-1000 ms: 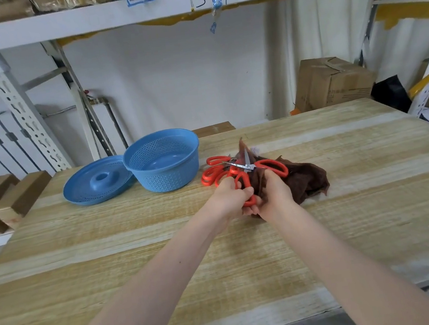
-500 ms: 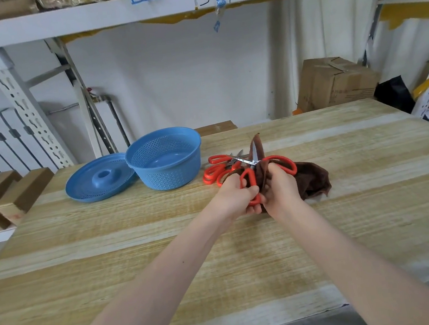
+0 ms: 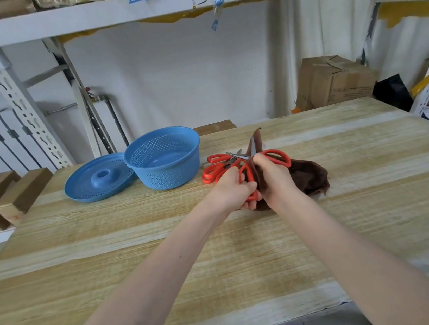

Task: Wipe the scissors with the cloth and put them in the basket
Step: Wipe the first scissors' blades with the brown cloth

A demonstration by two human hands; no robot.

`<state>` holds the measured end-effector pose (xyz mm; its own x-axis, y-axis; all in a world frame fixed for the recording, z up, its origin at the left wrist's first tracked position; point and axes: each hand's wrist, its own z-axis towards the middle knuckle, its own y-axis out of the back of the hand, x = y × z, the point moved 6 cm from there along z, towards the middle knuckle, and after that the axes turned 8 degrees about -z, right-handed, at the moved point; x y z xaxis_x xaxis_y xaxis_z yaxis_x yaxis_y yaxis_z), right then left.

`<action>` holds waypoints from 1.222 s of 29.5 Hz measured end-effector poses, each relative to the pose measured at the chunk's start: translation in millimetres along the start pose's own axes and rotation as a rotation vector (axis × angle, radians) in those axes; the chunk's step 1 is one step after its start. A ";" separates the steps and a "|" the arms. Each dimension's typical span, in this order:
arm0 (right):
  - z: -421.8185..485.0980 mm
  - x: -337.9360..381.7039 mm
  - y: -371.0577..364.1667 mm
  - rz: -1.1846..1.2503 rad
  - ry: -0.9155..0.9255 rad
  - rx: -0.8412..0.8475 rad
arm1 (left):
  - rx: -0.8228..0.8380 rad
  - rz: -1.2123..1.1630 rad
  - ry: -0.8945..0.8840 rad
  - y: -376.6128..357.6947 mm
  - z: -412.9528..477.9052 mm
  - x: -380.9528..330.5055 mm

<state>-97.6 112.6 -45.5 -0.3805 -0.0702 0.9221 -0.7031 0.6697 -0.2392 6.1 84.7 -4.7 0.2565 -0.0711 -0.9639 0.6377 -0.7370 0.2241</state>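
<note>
Higher now, cloth [image 3: 307, 174] wraps blade; right hand [image 3: 275, 178] pinches it, left hand [image 3: 235, 191] grips scissors [image 3: 248, 175]. Wiping underway; basket [image 3: 171, 177], left of grip, awaits.

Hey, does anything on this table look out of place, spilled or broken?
Nothing spilled or broken. The lid lies off, just left of the basket. Spare scissors sit in a loose heap beside the left hand, which grips one pair while the right hand holds the cloth round its blade.
</note>
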 end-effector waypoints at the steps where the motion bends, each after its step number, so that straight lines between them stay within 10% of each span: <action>1: -0.4 2.1 0.6 -0.014 0.034 -0.023 | -0.005 -0.031 -0.002 0.3 -0.2 0.0; 17: -3.0 -8.2 10.7 0.438 -0.025 -0.175 | -0.058 -0.197 0.074 6.0 -1.1 5.4; 36: -3.0 3.4 -6.0 0.202 0.021 0.010 | -0.058 -0.072 0.066 11.0 2.1 0.4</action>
<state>-92.9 110.5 -40.0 -0.5024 0.0803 0.8609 -0.6192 0.6615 -0.4231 11.6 75.2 -3.0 0.2542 0.0262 -0.9668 0.6963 -0.6987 0.1641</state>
